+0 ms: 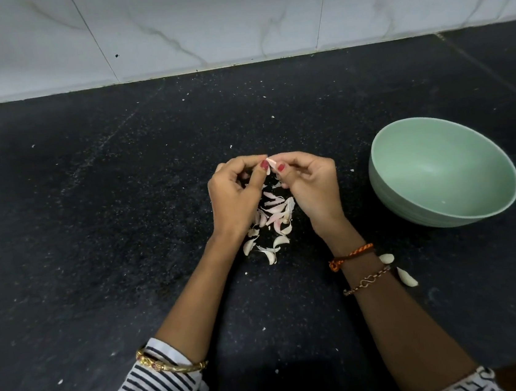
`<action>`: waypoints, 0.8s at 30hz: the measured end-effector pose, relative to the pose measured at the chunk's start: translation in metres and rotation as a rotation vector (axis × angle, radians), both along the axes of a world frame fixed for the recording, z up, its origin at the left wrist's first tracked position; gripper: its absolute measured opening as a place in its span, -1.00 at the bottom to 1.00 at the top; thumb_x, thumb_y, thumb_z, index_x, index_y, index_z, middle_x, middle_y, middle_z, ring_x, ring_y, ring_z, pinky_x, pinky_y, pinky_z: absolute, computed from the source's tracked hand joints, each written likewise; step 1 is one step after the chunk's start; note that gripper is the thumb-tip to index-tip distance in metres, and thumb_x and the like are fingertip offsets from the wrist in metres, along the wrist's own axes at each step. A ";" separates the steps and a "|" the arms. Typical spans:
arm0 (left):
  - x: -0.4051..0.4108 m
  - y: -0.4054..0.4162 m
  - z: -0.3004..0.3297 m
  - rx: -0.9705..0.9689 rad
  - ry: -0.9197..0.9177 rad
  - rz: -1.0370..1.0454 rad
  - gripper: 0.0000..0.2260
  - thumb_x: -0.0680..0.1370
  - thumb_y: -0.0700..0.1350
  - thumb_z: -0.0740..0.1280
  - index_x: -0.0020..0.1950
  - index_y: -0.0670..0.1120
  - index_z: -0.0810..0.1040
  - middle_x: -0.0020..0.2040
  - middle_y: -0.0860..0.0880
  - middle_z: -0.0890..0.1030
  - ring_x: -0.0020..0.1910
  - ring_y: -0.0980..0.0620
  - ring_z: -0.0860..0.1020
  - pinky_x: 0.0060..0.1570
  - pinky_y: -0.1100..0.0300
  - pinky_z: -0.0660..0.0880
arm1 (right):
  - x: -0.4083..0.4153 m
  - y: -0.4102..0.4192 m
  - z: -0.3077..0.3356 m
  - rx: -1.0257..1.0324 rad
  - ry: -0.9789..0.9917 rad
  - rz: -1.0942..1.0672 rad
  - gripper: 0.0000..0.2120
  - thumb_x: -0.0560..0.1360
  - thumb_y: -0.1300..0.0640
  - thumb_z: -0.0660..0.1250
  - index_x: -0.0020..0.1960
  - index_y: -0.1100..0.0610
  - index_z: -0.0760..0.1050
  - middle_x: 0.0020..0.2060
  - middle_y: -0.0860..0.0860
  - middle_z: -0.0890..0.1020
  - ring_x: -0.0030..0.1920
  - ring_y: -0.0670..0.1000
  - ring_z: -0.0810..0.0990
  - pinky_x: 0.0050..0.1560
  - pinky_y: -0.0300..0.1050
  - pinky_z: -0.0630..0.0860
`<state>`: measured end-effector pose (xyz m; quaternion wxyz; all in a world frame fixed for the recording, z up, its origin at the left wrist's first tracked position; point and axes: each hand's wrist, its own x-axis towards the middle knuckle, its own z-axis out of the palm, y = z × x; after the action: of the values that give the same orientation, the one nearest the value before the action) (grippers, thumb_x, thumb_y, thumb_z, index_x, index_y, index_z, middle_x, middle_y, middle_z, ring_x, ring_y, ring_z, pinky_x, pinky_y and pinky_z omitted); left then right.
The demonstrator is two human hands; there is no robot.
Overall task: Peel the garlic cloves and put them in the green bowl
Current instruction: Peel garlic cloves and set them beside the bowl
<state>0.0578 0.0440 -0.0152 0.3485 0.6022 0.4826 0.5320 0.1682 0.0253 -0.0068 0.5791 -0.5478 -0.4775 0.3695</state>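
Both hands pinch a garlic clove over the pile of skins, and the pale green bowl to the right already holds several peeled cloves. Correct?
Not quite. The head view shows the pale green bowl holding no cloves. The rest stands: left hand and right hand pinch the garlic clove above the papery skins.

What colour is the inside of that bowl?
Pale mint green, plain, seen from the head view: the bowl stands right of the hands.

the light was dim and even, brightest on the marble wall (229,15) beyond the hands and fading toward the frame's near corners. a soft shadow pooled on the dark counter (91,214) below the forearms. wide-angle bending curved the wall's base line. focus was fairly sharp at the fingertips.
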 end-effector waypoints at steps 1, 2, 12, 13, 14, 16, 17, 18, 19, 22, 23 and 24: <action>0.000 0.000 0.000 0.002 0.003 0.005 -0.83 0.49 -0.22 0.36 -0.15 0.07 0.60 -0.22 0.09 0.63 -0.15 -0.13 0.54 -0.14 0.09 0.49 | -0.001 0.000 -0.001 0.024 -0.041 -0.026 -0.86 0.46 0.35 0.32 -0.11 0.16 0.59 -0.27 -0.05 0.62 -0.31 -0.23 0.56 -0.26 -0.35 0.48; 0.000 -0.001 0.001 -0.002 -0.006 0.009 -0.84 0.49 -0.22 0.36 -0.17 0.06 0.61 -0.23 0.06 0.64 -0.14 -0.16 0.55 -0.12 0.05 0.50 | -0.002 0.000 -0.002 0.040 -0.079 -0.043 -0.85 0.46 0.35 0.33 -0.13 0.13 0.59 -0.29 -0.07 0.61 -0.32 -0.22 0.56 -0.26 -0.33 0.50; 0.000 -0.003 0.008 -0.157 -0.209 -0.030 -0.86 0.44 -0.35 0.35 -0.21 -0.14 0.64 -0.25 -0.03 0.65 -0.20 -0.01 0.60 -0.11 0.16 0.55 | -0.002 -0.001 -0.005 0.154 -0.264 -0.060 -0.93 0.43 0.27 0.39 -0.10 0.19 0.62 -0.24 -0.02 0.64 -0.26 -0.15 0.59 -0.24 -0.37 0.51; 0.000 -0.003 0.008 -0.179 -0.232 -0.050 -0.87 0.43 -0.35 0.36 -0.22 -0.15 0.64 -0.26 -0.01 0.66 -0.20 0.01 0.61 -0.12 0.19 0.55 | -0.001 0.000 -0.006 0.172 -0.300 -0.088 -0.93 0.42 0.27 0.39 -0.11 0.20 0.63 -0.23 -0.01 0.64 -0.25 -0.12 0.61 -0.25 -0.37 0.51; 0.000 -0.002 0.008 -0.203 -0.257 -0.071 -0.87 0.43 -0.36 0.37 -0.23 -0.16 0.64 -0.28 0.00 0.66 -0.21 0.04 0.61 -0.15 0.23 0.56 | -0.001 0.000 -0.007 0.197 -0.345 -0.119 -0.94 0.41 0.27 0.40 -0.12 0.20 0.63 -0.23 -0.01 0.65 -0.25 -0.10 0.61 -0.25 -0.35 0.51; 0.000 -0.002 0.008 -0.251 -0.304 -0.096 -0.88 0.42 -0.38 0.36 -0.23 -0.19 0.63 -0.32 0.03 0.66 -0.25 0.10 0.62 -0.20 0.30 0.53 | -0.001 0.001 -0.010 0.244 -0.420 -0.169 -0.94 0.40 0.27 0.41 -0.15 0.19 0.64 -0.24 0.00 0.65 -0.26 -0.10 0.60 -0.25 -0.32 0.51; 0.001 -0.002 0.008 -0.274 -0.325 -0.101 -0.88 0.41 -0.39 0.35 -0.23 -0.21 0.63 -0.33 0.03 0.66 -0.26 0.12 0.61 -0.21 0.32 0.52 | -0.001 0.002 -0.011 0.267 -0.450 -0.190 -0.94 0.39 0.28 0.41 -0.16 0.18 0.64 -0.25 0.01 0.65 -0.26 -0.10 0.59 -0.24 -0.31 0.51; 0.001 -0.002 0.008 -0.296 -0.348 -0.104 -0.87 0.41 -0.40 0.34 -0.24 -0.21 0.63 -0.34 0.02 0.66 -0.27 0.13 0.61 -0.22 0.33 0.51 | 0.000 0.002 -0.013 0.295 -0.478 -0.211 -0.93 0.38 0.30 0.41 -0.17 0.19 0.64 -0.26 0.02 0.65 -0.25 -0.09 0.59 -0.22 -0.27 0.52; 0.001 -0.002 0.008 -0.317 -0.374 -0.107 -0.85 0.41 -0.41 0.34 -0.25 -0.21 0.63 -0.33 0.01 0.66 -0.27 0.12 0.61 -0.22 0.32 0.51 | 0.000 0.003 -0.015 0.327 -0.505 -0.228 -0.93 0.37 0.31 0.40 -0.18 0.19 0.64 -0.27 0.02 0.65 -0.24 -0.05 0.60 -0.21 -0.21 0.53; 0.001 -0.001 0.009 -0.371 -0.437 -0.113 -0.84 0.41 -0.42 0.31 -0.27 -0.23 0.63 -0.32 -0.03 0.66 -0.27 0.11 0.60 -0.22 0.32 0.51 | 0.000 0.005 -0.018 0.434 -0.592 -0.271 -0.86 0.33 0.41 0.39 -0.21 0.21 0.63 -0.29 0.04 0.64 -0.25 0.04 0.60 -0.23 -0.13 0.52; 0.001 -0.001 0.010 -0.384 -0.443 -0.112 -0.85 0.41 -0.42 0.30 -0.26 -0.24 0.63 -0.34 -0.02 0.66 -0.30 0.14 0.59 -0.24 0.34 0.50 | -0.001 0.006 -0.018 0.462 -0.608 -0.279 -0.83 0.31 0.44 0.39 -0.23 0.21 0.63 -0.30 0.04 0.64 -0.26 0.05 0.59 -0.24 -0.14 0.50; 0.002 -0.001 0.010 -0.394 -0.447 -0.110 -0.84 0.41 -0.42 0.30 -0.26 -0.24 0.62 -0.35 -0.01 0.65 -0.31 0.15 0.57 -0.26 0.34 0.49 | -0.001 0.006 -0.018 0.474 -0.605 -0.278 -0.83 0.31 0.44 0.39 -0.23 0.21 0.63 -0.31 0.04 0.64 -0.26 0.04 0.59 -0.24 -0.16 0.48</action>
<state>0.0594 0.0430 -0.0052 0.5846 0.4162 0.4545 0.5276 0.1668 0.0308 -0.0253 0.5673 -0.5424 -0.6196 -0.0106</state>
